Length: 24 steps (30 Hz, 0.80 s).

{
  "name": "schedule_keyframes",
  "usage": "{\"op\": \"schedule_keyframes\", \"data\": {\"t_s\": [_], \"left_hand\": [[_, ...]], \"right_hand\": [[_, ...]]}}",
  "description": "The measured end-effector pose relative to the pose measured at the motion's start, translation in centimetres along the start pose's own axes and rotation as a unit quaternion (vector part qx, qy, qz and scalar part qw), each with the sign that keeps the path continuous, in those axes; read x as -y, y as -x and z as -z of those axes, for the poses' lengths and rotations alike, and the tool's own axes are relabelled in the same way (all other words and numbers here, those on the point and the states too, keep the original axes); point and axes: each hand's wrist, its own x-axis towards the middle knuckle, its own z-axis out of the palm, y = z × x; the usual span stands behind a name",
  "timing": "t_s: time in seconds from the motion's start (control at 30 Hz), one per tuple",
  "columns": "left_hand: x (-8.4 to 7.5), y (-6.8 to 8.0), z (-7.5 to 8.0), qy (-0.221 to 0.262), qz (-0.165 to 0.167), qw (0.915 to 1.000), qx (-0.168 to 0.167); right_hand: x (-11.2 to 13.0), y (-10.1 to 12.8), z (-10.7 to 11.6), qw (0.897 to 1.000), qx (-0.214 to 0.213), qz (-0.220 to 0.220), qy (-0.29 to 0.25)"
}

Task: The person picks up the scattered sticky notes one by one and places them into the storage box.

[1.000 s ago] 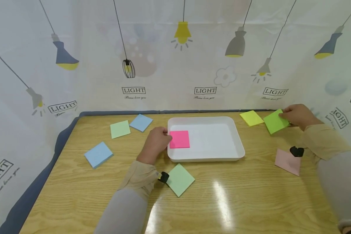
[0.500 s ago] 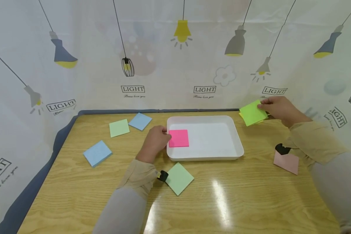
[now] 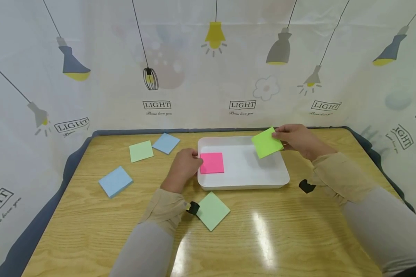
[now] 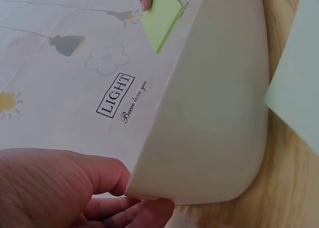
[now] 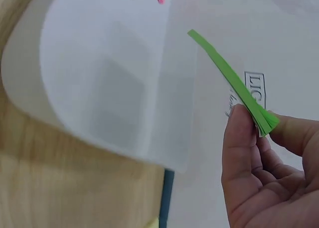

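A white tray (image 3: 284, 177) sits mid-table with a pink note pad (image 3: 212, 162) lying at its left end. My left hand (image 3: 183, 168) grips the tray's left rim (image 4: 149, 188), thumb over the edge. My right hand (image 3: 296, 138) pinches a bright green note pad (image 3: 267, 143) by its corner and holds it in the air above the tray's right end. In the right wrist view the green pad (image 5: 224, 73) shows edge-on between thumb and fingers (image 5: 239, 138), over the tray (image 5: 99, 78).
Loose pads lie on the wooden table (image 3: 280, 238): a pale green pad (image 3: 213, 211) in front of the tray, a blue pad (image 3: 116, 181) at left, a pale green pad (image 3: 141, 151) and a blue pad (image 3: 165, 143) at the back left. A printed curtain surrounds the table.
My right hand lifted the green pad from the back right of the table and carried it left over the tray. The left hand has stayed on the tray rim.
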Motion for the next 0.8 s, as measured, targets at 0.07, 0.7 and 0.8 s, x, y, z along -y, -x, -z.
{"op": "schedule_keyframes", "data": {"t_s": [0.07, 0.7, 0.8], "left_hand": [[0.0, 0.0, 0.0, -0.001, 0.000, 1.0000, 0.000], [-0.1, 0.1, 0.1, 0.004, 0.004, 1.0000, 0.001], [-0.1, 0.1, 0.1, -0.001, 0.003, 1.0000, 0.001]], "right_hand": [[-0.2, -0.5, -1.0, 1.000, 0.004, -0.005, -0.008], [0.2, -2.5, -10.7, 0.989, 0.053, -0.010, -0.138], [0.5, -2.7, -11.9, 0.987, 0.058, -0.012, -0.150]]}}
